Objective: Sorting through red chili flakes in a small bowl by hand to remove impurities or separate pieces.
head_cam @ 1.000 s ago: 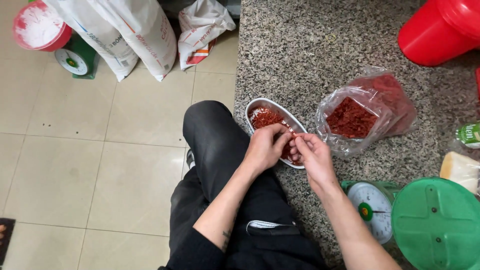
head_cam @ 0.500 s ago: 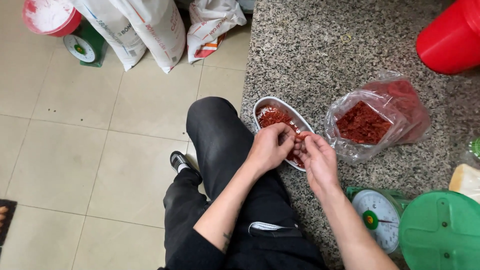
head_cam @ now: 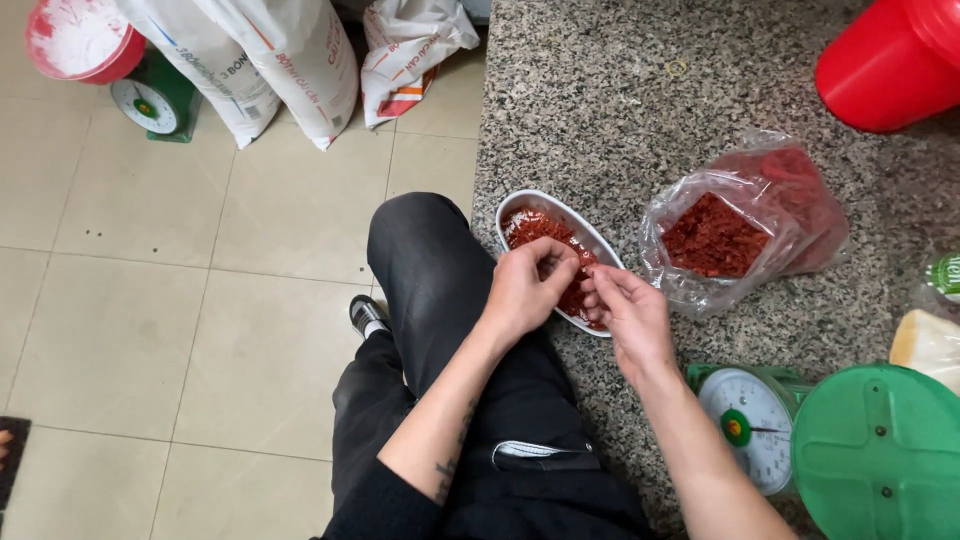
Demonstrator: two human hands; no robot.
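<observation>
An oval metal tray (head_cam: pixel 519 201) of red chili flakes sits at the edge of a speckled granite counter (head_cam: pixel 620 110). My left hand (head_cam: pixel 525 292) hovers over the tray with its fingers curled and pinched. My right hand (head_cam: pixel 632 318) meets it fingertip to fingertip above the tray's near end. Whatever small thing is pinched between them is too small to make out. Just right of the tray lies an open clear plastic bag (head_cam: pixel 715 235) holding more red flakes. My black-trousered leg (head_cam: pixel 430 290) is raised beside the counter edge.
A red bucket (head_cam: pixel 890 60) stands at the counter's far right. A green dial scale (head_cam: pixel 752 418), a green lid (head_cam: pixel 880 455) and a pale block (head_cam: pixel 930 345) sit near right. On the tiled floor are white sacks (head_cam: pixel 270 60), another green scale (head_cam: pixel 150 100) and a red tub (head_cam: pixel 75 40).
Both hands stay together over the tray, with only small finger movements. The view has drifted slightly, shifting the counter and floor items in the picture.
</observation>
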